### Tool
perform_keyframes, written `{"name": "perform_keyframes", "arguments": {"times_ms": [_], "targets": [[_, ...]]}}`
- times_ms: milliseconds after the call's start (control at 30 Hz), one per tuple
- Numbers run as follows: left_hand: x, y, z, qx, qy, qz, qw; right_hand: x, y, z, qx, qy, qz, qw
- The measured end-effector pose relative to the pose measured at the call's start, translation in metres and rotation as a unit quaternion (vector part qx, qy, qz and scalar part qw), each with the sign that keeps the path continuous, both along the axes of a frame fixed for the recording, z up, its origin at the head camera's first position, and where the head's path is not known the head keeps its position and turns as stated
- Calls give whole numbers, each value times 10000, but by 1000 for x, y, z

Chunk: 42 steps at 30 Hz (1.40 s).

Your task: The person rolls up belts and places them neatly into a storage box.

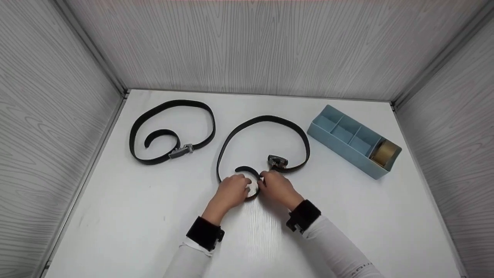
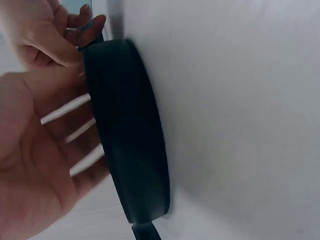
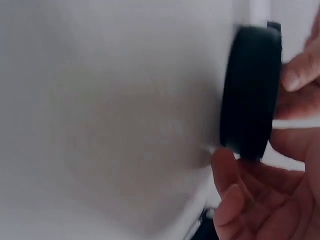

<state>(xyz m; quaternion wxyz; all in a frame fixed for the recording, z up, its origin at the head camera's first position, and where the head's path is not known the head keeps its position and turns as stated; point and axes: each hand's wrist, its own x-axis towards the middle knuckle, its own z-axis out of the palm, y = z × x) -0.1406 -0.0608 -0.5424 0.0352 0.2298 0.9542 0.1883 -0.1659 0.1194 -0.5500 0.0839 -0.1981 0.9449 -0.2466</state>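
Rn both hands [image 1: 232, 189] [image 1: 278, 187] angle inward, touching blk belt [image 1: 266, 118]

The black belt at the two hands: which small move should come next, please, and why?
Probably the left hand and right hand should draw the small curl of this black belt a little tighter. Both hands are at that curl, its tip points free inside the wider loop, and the curl looks loose, with tabletop showing inside it.

Dark lettering [image 1: 362, 269] runs along the white right sleeve [image 1: 332, 239], too small and blurred to read surely.
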Motion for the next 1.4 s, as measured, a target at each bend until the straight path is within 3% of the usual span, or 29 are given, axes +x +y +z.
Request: {"name": "perform_keyframes", "arguments": {"times_ms": [167, 233, 300, 467, 600, 733, 867, 1033, 1167, 1400], "targets": [[0, -17, 0, -173, 598, 1341, 9890, 0, -12, -5, -259, -65, -186, 9995], [1, -22, -1, -99, 648, 1705, 9832, -1, -14, -6, -366, -76, -133, 9992], [1, -27, -2, 44, 543, 1864, 9810, -2, -15, -7, -394, -89, -15, 9992], [0, -32, -5, 427, 92, 1646, 9854, -1, -18, -6, -400, -104, 429, 9982], [1, -31, -8, 369, -159, 1319, 9905, 1, -21, -5, -416, -116, 611, 9972], [3, -28, -13, 202, -55, 1106, 9936, 1, -22, -7, -446, -45, 600, 9972], [4, -24, -14, 161, 123, 1031, 9945, 0, -21, -9, -541, 55, 335, 9980], [5, -21, -15, 195, 103, 919, 9955, 0, -17, -11, -784, 31, 79, 9969], [4, -20, -16, 219, 61, 889, 9958, 1, -15, -11, -970, -78, 282, 9949], [3, -20, -19, 485, -103, 1045, 9933, 5, -16, -12, -569, 176, 921, 9940]]}}
